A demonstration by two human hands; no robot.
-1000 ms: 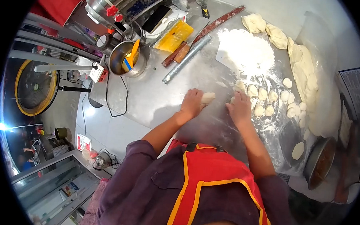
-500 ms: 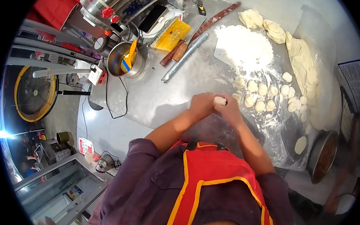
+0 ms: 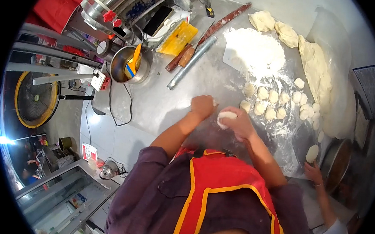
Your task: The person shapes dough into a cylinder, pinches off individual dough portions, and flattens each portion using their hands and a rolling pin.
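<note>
My left hand (image 3: 202,107) is closed low over the metal table, with a small bit of pale dough (image 3: 215,102) showing at its fingers. Just to its right, my right hand (image 3: 240,122) grips a round white dough piece (image 3: 226,118), slightly blurred. Several small dough balls (image 3: 270,113) lie in rows on floured metal to the right of my hands. White flour (image 3: 257,51) is heaped beyond them, and large dough lumps (image 3: 315,68) stretch along the far right edge.
Another person's hand (image 3: 314,172) touches a flat dough oval (image 3: 312,153) at the right, beside a round pan (image 3: 336,165). A metal rod (image 3: 192,63), wooden rolling pins (image 3: 186,57), a yellow scraper (image 3: 178,38) and a steel pot (image 3: 130,65) stand at upper left.
My hands came together, then moved apart; the right one now shows a rounded dough piece. Another person's hand has appeared at the right, at the flat oval.
</note>
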